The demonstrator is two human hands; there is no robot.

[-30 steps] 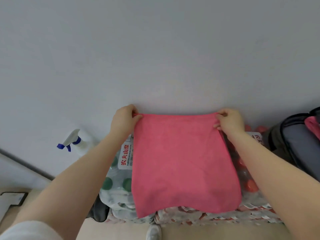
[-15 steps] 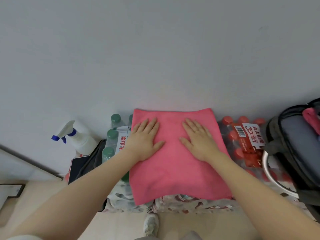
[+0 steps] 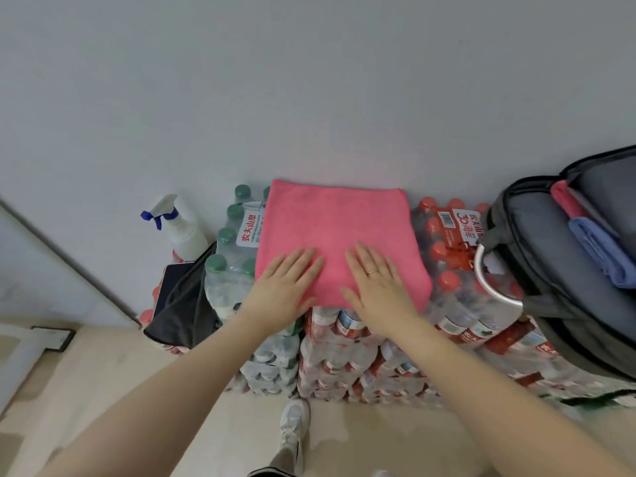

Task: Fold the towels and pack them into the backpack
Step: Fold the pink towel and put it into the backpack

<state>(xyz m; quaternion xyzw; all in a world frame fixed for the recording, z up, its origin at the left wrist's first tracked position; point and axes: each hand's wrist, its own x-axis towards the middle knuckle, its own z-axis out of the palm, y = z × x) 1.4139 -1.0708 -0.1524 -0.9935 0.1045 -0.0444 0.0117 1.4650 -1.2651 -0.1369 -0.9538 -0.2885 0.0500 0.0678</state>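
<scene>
A pink towel (image 3: 335, 228) lies flat on top of stacked packs of water bottles against the wall. My left hand (image 3: 284, 285) and my right hand (image 3: 377, 285) both rest flat on its near edge, fingers straight and spread. To the right stands an open grey backpack (image 3: 543, 270). Inside it sit a folded pink towel (image 3: 566, 201) and a folded blue towel (image 3: 605, 256).
Shrink-wrapped bottle packs with green caps (image 3: 227, 256) and red caps (image 3: 447, 266) form the work surface. A white spray bottle (image 3: 179, 225) and a dark cloth (image 3: 186, 304) sit to the left. A silver round rim (image 3: 492, 287) lies by the backpack. My shoe (image 3: 292, 425) is on the beige floor.
The towel went from being held up by its top corners to lying flat on the packs. Both hands have since slid from its middle toward its near edge.
</scene>
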